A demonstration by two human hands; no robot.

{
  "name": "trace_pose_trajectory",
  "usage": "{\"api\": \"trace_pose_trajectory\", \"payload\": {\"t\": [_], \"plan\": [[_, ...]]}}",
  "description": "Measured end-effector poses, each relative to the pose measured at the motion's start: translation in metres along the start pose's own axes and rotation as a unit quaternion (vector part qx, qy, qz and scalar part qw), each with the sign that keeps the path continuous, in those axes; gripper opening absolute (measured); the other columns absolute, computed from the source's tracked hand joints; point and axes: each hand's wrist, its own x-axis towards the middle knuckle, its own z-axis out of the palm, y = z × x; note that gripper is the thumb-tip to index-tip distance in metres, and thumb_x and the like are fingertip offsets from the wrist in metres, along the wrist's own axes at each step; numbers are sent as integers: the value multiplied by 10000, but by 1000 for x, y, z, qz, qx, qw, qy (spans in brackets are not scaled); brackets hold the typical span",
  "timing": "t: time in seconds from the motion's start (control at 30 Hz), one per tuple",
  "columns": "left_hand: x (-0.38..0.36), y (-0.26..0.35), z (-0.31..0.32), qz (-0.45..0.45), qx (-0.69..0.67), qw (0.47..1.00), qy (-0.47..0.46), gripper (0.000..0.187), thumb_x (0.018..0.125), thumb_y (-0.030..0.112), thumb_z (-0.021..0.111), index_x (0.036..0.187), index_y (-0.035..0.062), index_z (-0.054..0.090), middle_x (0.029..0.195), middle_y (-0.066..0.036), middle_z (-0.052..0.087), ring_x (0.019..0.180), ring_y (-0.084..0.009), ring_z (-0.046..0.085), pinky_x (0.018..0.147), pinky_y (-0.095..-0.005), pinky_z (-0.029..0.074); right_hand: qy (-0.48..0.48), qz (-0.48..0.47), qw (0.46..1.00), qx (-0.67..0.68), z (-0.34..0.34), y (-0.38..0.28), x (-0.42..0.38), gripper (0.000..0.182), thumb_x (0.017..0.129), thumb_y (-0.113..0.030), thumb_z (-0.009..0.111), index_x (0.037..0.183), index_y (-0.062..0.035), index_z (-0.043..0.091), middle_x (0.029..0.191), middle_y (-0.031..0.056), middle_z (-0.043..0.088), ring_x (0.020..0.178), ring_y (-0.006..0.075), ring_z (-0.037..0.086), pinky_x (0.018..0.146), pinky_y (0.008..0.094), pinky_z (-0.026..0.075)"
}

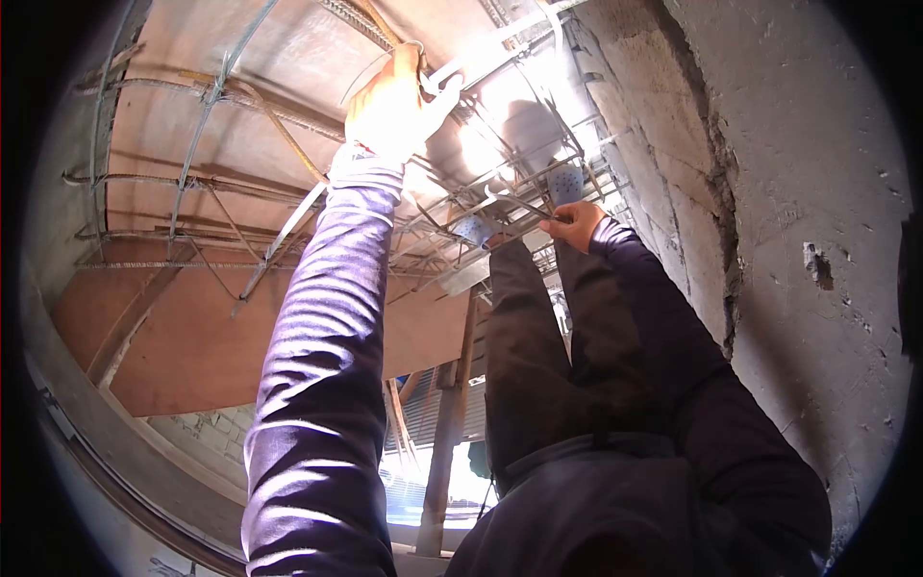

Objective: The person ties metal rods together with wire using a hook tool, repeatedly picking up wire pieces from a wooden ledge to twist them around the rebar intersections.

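Observation:
My left hand (389, 106) reaches up among the steel reinforcing bars, washed out by bright sunlight. Its fingers look closed on a thin wire (358, 77) that curves around beside them, though the glare hides the exact grip. Ribbed rebar (361, 24) runs just above those fingertips. Lower and to the right, my right hand (577, 227) is curled closed at the edge of the rebar cage (519, 207). What lies inside its fingers is too small to make out. My feet in blue perforated shoes (566, 186) are among the bars.
A rough, cracked concrete wall (798, 221) rises close on the right. Reddish-brown panels (231, 317) lie behind the crossing bars on the left. A wooden post (444, 452) stands below, near a bright opening. A curved grey edge (125, 462) borders the lower left.

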Motion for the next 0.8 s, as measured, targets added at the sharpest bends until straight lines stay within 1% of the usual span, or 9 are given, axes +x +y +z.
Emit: {"api": "trace_pose_trajectory", "payload": {"t": [0.13,0.23,0.3,0.33,0.43,0.57,0.6,0.7,0.8], "plan": [[-1,0,-8,-66,-15,996,-63,827,715,574,819,1259,18,537,940,-196,699,882,-332,714,787,-433,568,39,-12,998,-45,3,-4,-34,502,866,-511,717,911,-11,731,764,133,691,732,186,636,693,375,498],[-4,15,-40,-49,-71,995,55,972,656,578,858,1361,18,491,1054,-202,688,993,-343,693,867,-428,554,117,-101,982,-107,5,-5,-91,505,886,-569,645,829,-69,696,759,150,660,747,334,641,678,441,492],[-7,24,-59,-33,-62,990,126,1048,608,571,891,1402,48,449,1116,-185,673,1014,-358,680,889,-422,550,87,-31,987,-134,1,4,-118,470,897,-539,654,837,-73,684,792,155,661,762,318,633,693,430,497],[-9,32,-74,-76,-81,984,136,1040,623,553,891,1419,64,435,1121,-189,670,1009,-362,681,890,-424,550,220,-157,960,-72,13,21,-135,479,887,-518,682,832,-42,661,776,151,653,696,299,594,684,403,498],[-47,60,-131,-195,-162,951,177,924,707,471,866,1432,90,440,1032,-160,661,921,-320,679,867,-397,551,148,-57,979,129,1,3,-186,308,867,-213,804,770,-16,589,697,3,605,642,103,529,615,285,449],[-158,63,-179,-139,-180,939,258,650,844,307,764,1378,77,474,891,-124,609,754,-259,635,729,-386,534,146,-16,976,159,-2,-23,-237,286,941,-242,719,751,-101,560,647,-15,537,549,80,520,468,267,410],[-198,70,-193,-56,-89,955,276,569,875,254,729,1352,70,480,872,-129,606,719,-264,627,688,-401,525,187,-114,948,231,-1,-48,-248,301,952,-237,699,742,-96,535,659,-7,527,542,93,518,469,278,429],[-314,94,-227,-235,-137,962,23,522,904,306,688,1309,33,507,1006,-235,681,859,-435,661,703,-504,515,139,-437,830,317,-14,-175,-310,297,979,-241,644,776,-81,495,693,21,501,525,131,509,472,298,471],[-425,78,-209,-311,-110,939,-103,543,870,384,710,1275,57,556,1072,-252,691,983,-430,664,841,-493,528,110,-602,735,292,-38,-324,-427,206,996,-221,558,863,-64,547,624,79,490,465,177,490,482,356,528]]}}
